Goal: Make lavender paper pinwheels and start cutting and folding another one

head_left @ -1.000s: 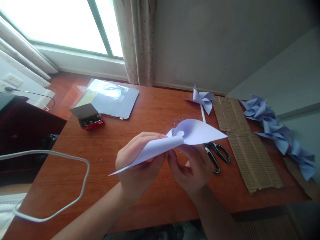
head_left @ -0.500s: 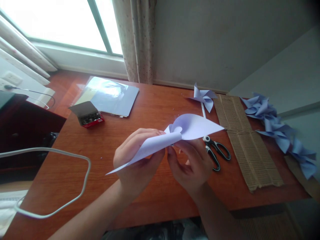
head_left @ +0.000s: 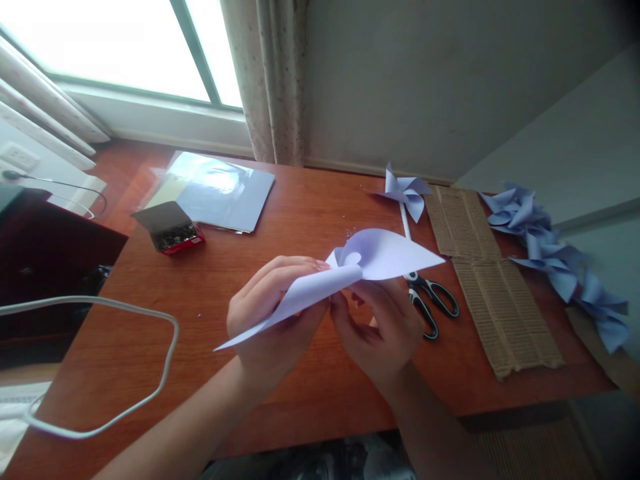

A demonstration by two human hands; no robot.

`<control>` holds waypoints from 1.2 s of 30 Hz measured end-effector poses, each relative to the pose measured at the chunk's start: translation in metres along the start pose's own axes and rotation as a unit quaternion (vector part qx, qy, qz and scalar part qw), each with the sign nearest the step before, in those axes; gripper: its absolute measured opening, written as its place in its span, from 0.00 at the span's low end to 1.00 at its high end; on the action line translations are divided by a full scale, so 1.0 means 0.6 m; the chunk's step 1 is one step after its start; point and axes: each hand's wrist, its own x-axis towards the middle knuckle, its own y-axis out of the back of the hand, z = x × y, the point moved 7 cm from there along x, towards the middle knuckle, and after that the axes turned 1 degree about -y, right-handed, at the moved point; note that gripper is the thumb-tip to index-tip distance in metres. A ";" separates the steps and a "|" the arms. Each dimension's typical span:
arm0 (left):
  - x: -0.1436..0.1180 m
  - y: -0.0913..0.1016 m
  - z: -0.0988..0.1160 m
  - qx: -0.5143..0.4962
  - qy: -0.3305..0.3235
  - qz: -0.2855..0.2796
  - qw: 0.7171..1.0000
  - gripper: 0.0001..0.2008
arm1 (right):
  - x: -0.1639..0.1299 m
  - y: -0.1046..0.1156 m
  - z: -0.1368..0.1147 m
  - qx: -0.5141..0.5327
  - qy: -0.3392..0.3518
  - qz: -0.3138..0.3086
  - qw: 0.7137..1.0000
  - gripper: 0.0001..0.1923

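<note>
A pale lilac paper pinwheel (head_left: pixel 395 253) is held over the table, its curled blades seen nearly edge-on. My left hand (head_left: pixel 275 313) is closed around its left side, with the fingers behind a blade and the thumb underneath. Below the pinwheel's middle, my right hand (head_left: pixel 377 327) is closed, thumb and forefinger pinched together against the underside. Whatever lies between those fingertips is hidden by the paper and the fingers. Just right of this hand, scissors (head_left: pixel 430 300) with black and white handles lie on the table, partly covered.
Beyond the hands lies another pinwheel (head_left: pixel 405 193) on a white stick. Corrugated cardboard (head_left: pixel 500 300) and several pinwheels (head_left: pixel 550 260) occupy the right side. A small opened red box (head_left: pixel 183 243) of small dark pieces stands near plastic-wrapped sheets (head_left: pixel 220 193). A white cable (head_left: pixel 173 347) loops at left.
My right fingertips have shifted slightly left under the pinwheel; a small shiny bit seen between them before is now hidden. The view has moved slightly.
</note>
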 end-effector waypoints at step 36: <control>0.001 0.009 -0.048 -0.091 0.060 0.001 0.994 0.22 | -0.038 -0.082 0.085 0.192 -0.239 -0.214 0.928 0.07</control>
